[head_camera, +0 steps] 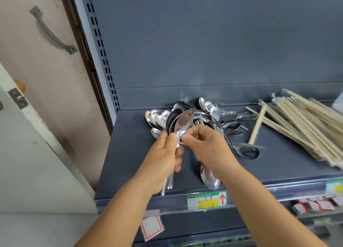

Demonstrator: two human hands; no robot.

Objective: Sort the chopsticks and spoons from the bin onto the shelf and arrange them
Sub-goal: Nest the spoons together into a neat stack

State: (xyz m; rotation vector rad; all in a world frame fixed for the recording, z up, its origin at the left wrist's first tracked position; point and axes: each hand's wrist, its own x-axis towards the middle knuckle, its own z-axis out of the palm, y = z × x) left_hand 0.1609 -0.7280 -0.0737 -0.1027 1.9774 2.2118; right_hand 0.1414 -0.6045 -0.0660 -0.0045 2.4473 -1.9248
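Note:
My left hand point(164, 157) grips a stacked bunch of steel spoons point(179, 123), bowls up and handles poking out below the palm. My right hand point(207, 146) pinches the neck of the top spoon in that bunch, right beside the left thumb. Behind the hands a loose pile of spoons point(217, 114) lies on the dark grey shelf point(133, 153). One spoon point(248, 152) lies alone to the right, and another spoon point(208, 178) sits near the front edge under my right wrist. Wrapped wooden chopsticks point(304, 124) are heaped at the right.
The shelf's front rail carries a green and yellow price label point(207, 200) with a red arrow. A lower shelf at the right holds small red packets point(315, 205). A door with a metal handle point(52, 30) stands to the left of the shelf upright.

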